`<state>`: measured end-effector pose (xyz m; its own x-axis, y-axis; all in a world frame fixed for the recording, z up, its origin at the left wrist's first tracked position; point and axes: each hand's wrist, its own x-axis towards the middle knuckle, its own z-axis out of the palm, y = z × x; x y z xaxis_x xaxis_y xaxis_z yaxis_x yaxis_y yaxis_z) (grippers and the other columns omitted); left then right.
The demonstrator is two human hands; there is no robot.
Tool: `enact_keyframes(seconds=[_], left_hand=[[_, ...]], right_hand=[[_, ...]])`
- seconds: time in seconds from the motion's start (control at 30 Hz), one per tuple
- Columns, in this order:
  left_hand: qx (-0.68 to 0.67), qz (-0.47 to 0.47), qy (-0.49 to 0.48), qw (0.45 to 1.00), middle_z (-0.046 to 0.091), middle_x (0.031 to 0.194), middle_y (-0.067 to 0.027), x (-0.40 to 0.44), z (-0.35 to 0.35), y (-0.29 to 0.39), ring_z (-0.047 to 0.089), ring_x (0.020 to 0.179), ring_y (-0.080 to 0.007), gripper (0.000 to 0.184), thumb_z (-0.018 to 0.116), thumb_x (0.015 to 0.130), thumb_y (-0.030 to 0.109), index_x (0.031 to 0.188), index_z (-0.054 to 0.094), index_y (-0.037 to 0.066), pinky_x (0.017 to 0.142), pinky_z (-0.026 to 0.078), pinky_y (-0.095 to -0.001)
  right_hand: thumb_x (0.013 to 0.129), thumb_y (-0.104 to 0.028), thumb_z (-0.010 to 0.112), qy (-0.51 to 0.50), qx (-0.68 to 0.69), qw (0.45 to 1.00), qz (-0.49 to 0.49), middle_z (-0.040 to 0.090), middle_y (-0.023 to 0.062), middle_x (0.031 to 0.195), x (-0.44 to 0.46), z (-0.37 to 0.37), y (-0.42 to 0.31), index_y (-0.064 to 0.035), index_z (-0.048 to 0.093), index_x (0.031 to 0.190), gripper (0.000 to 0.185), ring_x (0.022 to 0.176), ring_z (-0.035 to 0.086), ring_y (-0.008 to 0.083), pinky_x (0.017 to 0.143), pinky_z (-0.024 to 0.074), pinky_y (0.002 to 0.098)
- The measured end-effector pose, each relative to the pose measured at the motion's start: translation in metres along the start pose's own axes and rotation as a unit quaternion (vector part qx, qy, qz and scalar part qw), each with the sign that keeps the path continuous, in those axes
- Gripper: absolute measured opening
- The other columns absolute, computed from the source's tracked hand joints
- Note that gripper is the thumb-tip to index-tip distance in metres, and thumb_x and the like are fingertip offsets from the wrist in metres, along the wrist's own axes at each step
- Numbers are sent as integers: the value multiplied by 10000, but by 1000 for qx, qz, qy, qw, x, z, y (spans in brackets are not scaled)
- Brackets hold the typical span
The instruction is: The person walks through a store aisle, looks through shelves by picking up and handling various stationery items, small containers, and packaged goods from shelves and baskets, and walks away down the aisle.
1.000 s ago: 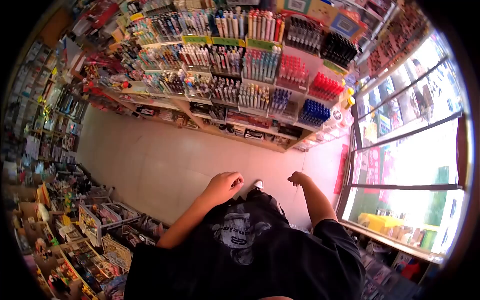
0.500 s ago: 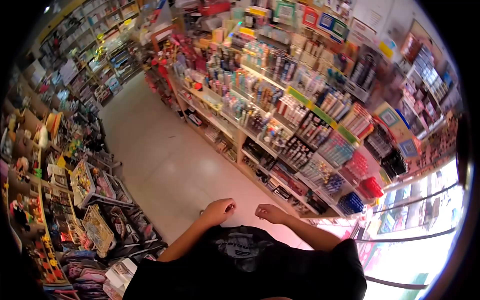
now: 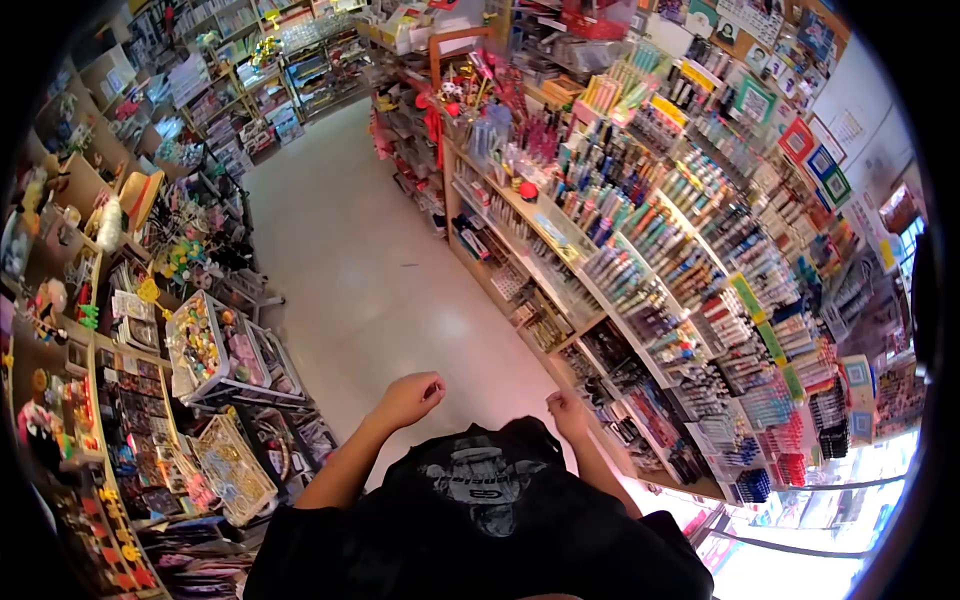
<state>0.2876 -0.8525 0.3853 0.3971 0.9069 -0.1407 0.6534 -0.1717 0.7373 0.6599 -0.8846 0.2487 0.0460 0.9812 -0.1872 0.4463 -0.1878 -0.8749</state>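
My left hand (image 3: pixel 412 399) is held out in front of my body over the floor, its fingers curled in. Nothing shows in it. To its right, near the lower part of the pen shelves, hangs my right hand (image 3: pixel 568 413), also with fingers curled and no object visible. Neither hand touches anything that I can see. The hands are apart, just beyond the front of my black T-shirt (image 3: pixel 488 475). Tiered shelves packed with pens (image 3: pixel 640 260) run along the right side of the aisle.
A pale floor (image 3: pixel 350 240) forms the aisle ahead. Along the left stand a white basket of small items (image 3: pixel 198 350), a wicker-like tray (image 3: pixel 235 470) and shelves with toys and trinkets. Bookshelves (image 3: pixel 225 30) close the far end. Bright glass (image 3: pixel 830 520) lies at lower right.
My view has turned left, so the pen shelves sit further right and more of the aisle shows. My hands have moved further apart, still with curled fingers.
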Motion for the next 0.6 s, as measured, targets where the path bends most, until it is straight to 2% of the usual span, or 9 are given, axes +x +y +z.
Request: enact_keyframes(seconds=[0.1, 0.17, 0.2, 0.23, 0.3, 0.33, 0.43, 0.53, 0.6], left_hand=[[-17, 5, 26, 1000, 641, 787, -115, 25, -33, -28, 621, 737, -289, 152, 617, 891, 210, 931, 622, 63, 664, 484, -404], [-22, 0, 30, 999, 639, 779, -114, 51, -56, -39, 618, 731, -295, 153, 615, 889, 210, 926, 623, 61, 667, 485, -405], [-15, 4, 30, 999, 643, 787, -112, 67, -66, -46, 620, 729, -277, 152, 622, 892, 205, 933, 625, 59, 670, 489, -388], [-6, 9, 31, 999, 646, 796, -110, 84, -76, -54, 622, 728, -260, 151, 629, 895, 200, 939, 627, 56, 673, 492, -371], [-19, 20, 49, 998, 646, 794, -111, 119, -98, -65, 618, 723, -254, 157, 625, 899, 203, 936, 627, 51, 675, 492, -367], [-34, 37, 63, 997, 646, 792, -112, 136, -111, -74, 613, 718, -248, 164, 621, 902, 207, 932, 626, 46, 677, 491, -362], [-78, -53, 65, 993, 648, 796, -106, 184, -137, -137, 606, 712, -227, 174, 614, 908, 211, 927, 624, 38, 679, 489, -352], [-64, -202, 96, 972, 675, 833, -162, 200, -136, -267, 649, 773, -327, 259, 650, 853, 268, 949, 635, 28, 709, 508, -415], [-21, -304, 79, 949, 693, 921, -207, 177, -134, -369, 661, 880, -384, 311, 640, 832, 299, 951, 661, 13, 791, 518, -456]], right_hand=[[907, -149, 590, 15, 42, 999, 19, 641, 61, 701, 70, 16, -4, -12, 667, 913, 158, 650, 613, 137, 614, 480, 278], [907, -175, 588, 50, 160, 977, 132, 621, 38, 706, 122, 28, -18, -37, 673, 888, 164, 631, 589, 135, 591, 453, 278], [913, -228, 593, 49, 295, 927, 227, 595, 18, 722, 151, 35, -26, -83, 667, 894, 164, 648, 560, 137, 601, 429, 287], [913, -228, 593, 44, 293, 928, 224, 595, 18, 722, 180, 44, -39, -83, 667, 894, 164, 648, 560, 136, 601, 429, 287], [928, -274, 592, -75, 573, 787, 215, 586, 11, 750, 240, 67, -70, -115, 652, 925, 169, 693, 543, 149, 630, 414, 294], [941, -283, 586, -155, 611, 748, 209, 604, 19, 788, 274, 86, -77, -121, 638, 968, 173, 725, 541, 164, 666, 423, 308], [970, -334, 546, -349, 611, 681, 205, 646, 34, 898, 358, 141, -120, -111, 647, 1037, 255, 772, 596, 180, 679, 457, 319], [981, -365, 526, -471, 527, 654, 271, 668, 47, 933, 436, 199, -144, -105, 648, 1083, 304, 797, 622, 180, 687, 473, 317], [969, -398, 536, -532, 407, 674, 312, 680, 45, 909, 476, 240, -160, -116, 664, 1065, 324, 787, 624, 166, 690, 480, 312]])
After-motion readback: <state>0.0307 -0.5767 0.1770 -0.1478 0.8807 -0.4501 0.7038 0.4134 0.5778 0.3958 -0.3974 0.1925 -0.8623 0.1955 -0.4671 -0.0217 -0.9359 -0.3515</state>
